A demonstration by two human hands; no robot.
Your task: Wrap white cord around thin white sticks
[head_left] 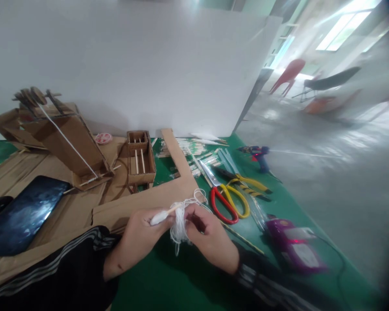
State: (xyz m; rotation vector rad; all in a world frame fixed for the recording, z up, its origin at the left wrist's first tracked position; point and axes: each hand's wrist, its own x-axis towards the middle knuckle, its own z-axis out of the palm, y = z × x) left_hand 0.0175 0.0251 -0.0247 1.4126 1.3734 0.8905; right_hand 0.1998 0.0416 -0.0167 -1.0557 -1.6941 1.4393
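Note:
My left hand is closed around a thin wooden stick that has white string wound thickly on one part. A loose bundle of white string hangs between my two hands, with loops trailing over the cardboard behind it. The fingers of my right hand are curled and pinch the bundle from its right side. Just beyond my right hand lie scissors with one red and one yellow handle. An L-shaped cardboard strip lies behind my left hand.
At the left stand a cardboard model with a string and a dark tablet. A small cardboard box frame is farther back. To the right are pliers, a glue gun and a purple power strip near the table edge.

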